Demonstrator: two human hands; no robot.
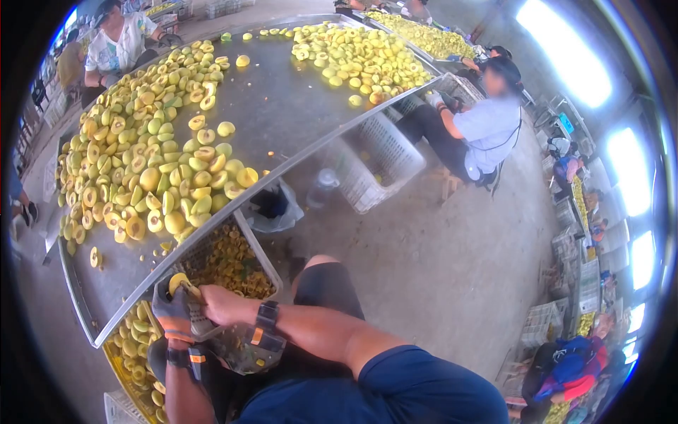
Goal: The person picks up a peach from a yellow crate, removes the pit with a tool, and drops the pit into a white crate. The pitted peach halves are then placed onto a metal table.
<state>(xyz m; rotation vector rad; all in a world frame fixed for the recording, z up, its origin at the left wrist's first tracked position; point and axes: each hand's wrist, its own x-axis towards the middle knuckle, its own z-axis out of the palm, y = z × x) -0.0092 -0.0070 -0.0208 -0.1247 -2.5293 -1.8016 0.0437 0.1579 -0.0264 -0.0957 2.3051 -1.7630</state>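
Note:
My left hand [172,312], in a grey and orange glove, is closed around a yellow peach half [179,281] below the table's near edge. My bare right hand [220,304] meets it at the fruit, fingers curled. Whatever the right fingers grip is too small and hidden to name. Just beyond the hands stands a crate of brown-yellow pits and scraps [236,258]. A yellow crate [120,371] of fruit halves sits to the left, under the table edge. Many halved and whole yellow-green peaches [148,152] are heaped on the metal table [265,106].
The table's raised metal rim [282,169] runs diagonally ahead of me. A white crate [378,159], a plastic bag [279,205] and a clear bottle [323,189] are beside it. A co-worker [487,120] sits at the right, another [120,39] at the far left.

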